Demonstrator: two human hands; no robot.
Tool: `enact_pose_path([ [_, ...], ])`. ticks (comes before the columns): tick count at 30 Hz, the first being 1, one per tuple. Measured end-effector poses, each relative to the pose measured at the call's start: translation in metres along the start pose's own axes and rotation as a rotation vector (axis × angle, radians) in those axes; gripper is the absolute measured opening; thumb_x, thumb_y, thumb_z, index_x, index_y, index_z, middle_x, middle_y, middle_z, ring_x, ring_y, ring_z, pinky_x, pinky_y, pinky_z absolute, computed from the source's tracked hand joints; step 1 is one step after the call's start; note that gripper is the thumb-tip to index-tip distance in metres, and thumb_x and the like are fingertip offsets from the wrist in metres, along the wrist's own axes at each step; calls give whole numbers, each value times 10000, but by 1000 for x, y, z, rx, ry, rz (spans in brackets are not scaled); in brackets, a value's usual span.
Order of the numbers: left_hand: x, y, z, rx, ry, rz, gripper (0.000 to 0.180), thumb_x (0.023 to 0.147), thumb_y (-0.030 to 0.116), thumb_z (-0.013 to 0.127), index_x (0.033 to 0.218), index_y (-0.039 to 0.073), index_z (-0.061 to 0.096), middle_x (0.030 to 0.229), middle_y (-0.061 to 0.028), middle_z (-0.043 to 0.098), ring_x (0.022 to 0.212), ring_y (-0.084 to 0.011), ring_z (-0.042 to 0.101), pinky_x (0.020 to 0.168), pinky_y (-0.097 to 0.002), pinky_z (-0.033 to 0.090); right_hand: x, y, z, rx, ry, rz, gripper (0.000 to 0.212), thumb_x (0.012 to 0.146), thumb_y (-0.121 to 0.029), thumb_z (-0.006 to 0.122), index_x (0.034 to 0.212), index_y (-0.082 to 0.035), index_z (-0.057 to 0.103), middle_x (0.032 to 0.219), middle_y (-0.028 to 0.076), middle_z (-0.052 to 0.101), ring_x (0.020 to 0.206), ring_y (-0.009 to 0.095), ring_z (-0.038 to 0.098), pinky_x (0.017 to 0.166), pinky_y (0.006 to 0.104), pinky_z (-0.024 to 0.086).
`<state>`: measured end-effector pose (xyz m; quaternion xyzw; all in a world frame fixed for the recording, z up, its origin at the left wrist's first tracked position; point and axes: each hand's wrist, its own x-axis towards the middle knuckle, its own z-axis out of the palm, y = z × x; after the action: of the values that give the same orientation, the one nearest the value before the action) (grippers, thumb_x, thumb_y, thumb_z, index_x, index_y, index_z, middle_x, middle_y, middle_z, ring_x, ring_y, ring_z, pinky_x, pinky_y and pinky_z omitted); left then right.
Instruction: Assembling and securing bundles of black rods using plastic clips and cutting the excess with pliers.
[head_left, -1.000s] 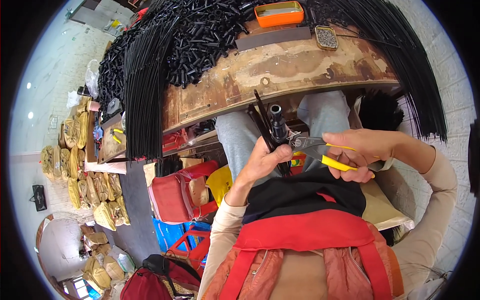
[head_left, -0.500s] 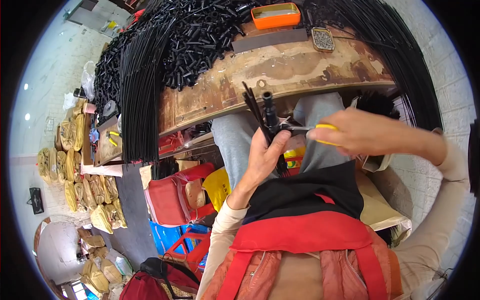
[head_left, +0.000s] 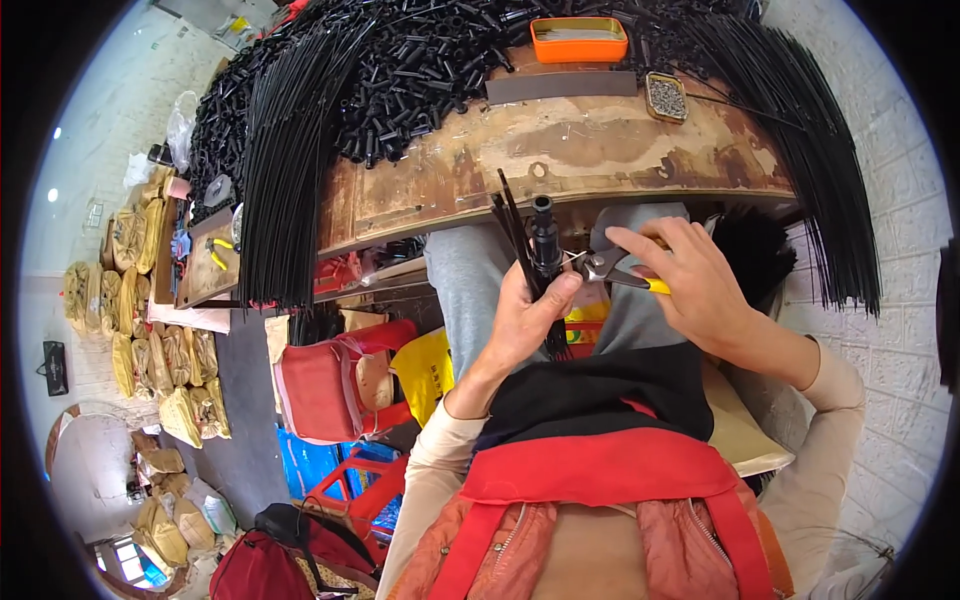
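Observation:
A black plastic tube (head_left: 544, 240) with a ringed, open top stands upright in my left hand (head_left: 528, 318), above my lap. Alongside it, on its left, runs a bundle of thin black rods (head_left: 512, 220), in the same closed grip. My right hand (head_left: 692, 272) is closed round the yellow handle of a pair of pliers (head_left: 600, 266). The handles are spread, and the jaws meet a thin pale wire end (head_left: 574, 257) at the tube's right side. Whether the jaws bite on the wire cannot be made out.
Ahead is a worn wooden bench (head_left: 540, 150) with a heap of black tubes (head_left: 420, 85), an orange tray (head_left: 580, 42) and a small dish of metal bits (head_left: 666, 98). Long black rods (head_left: 283, 190) hang over its edge at both sides. A red chair (head_left: 325, 390) stands left.
My right hand has turned and its forearm has dropped lower. The pliers' handles have spread apart, their jaws now clearer by the tube. My left hand keeps its hold; the view has shifted slightly.

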<state>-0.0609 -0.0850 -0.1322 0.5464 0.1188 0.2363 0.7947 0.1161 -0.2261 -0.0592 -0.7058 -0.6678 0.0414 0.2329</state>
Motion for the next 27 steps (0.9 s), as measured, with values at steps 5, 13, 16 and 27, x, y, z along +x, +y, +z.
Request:
enact_pose_path([
  [5,-2,3,3,-5,-33,-19,239,975,227,601,935,59,436,668,16,413,543,-73,357,494,-236,285,2,0,9,-35,75,-18,530,821,-47,655,1332,-99,526,1065,118,547,967,305,534,841,409,417],
  [13,-3,1,3,-59,2,-41,160,959,169,630,960,47,526,697,52,461,597,-36,400,527,-213,337,4,-3,12,-113,155,-24,577,791,0,661,1342,-87,515,1069,122,542,981,294,532,821,403,418],
  [16,-1,1,0,-95,-21,-77,165,957,173,635,959,48,526,705,52,466,599,-35,399,527,-213,335,3,0,10,-167,112,46,574,784,-3,662,1334,-81,518,1065,119,546,947,285,540,787,392,433],
  [27,-7,9,8,-30,-99,-77,200,901,158,704,977,60,547,799,45,523,682,-38,447,601,-224,396,14,1,-40,1281,-1031,686,549,787,-125,786,1209,10,463,620,31,572,456,137,592,428,244,419],
])
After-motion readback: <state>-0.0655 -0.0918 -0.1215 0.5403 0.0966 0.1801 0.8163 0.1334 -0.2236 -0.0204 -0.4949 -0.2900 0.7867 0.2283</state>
